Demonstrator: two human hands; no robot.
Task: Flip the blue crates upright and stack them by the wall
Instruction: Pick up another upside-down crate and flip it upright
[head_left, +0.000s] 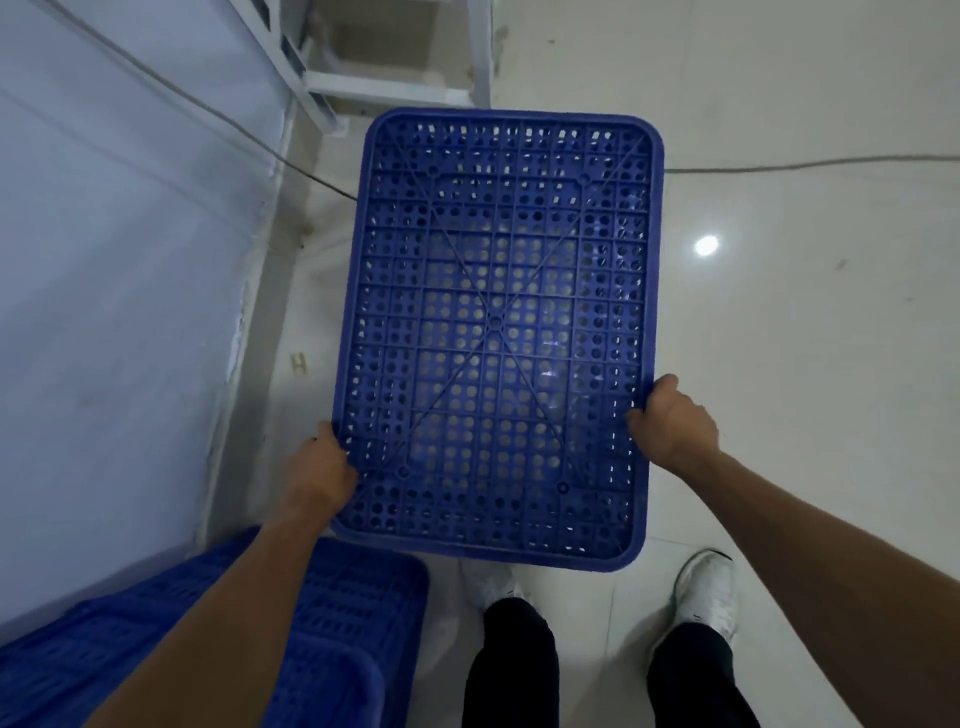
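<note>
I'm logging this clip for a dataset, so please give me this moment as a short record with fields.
held item: blue crate, perforated base facing the camera
left hand: gripping the crate's left edge
right hand: gripping the crate's right edge
other crates: blue crates at lower left, beside the wall
floor: pale glossy tiles, a cable lying across them
task state: flip not yet done

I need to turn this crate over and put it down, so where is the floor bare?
Bare tile lies right of the held crate, up to the cable, and ahead of the shoes. Crowded: the wall side, with another blue crate under the left hand and a white frame ahead.
</note>
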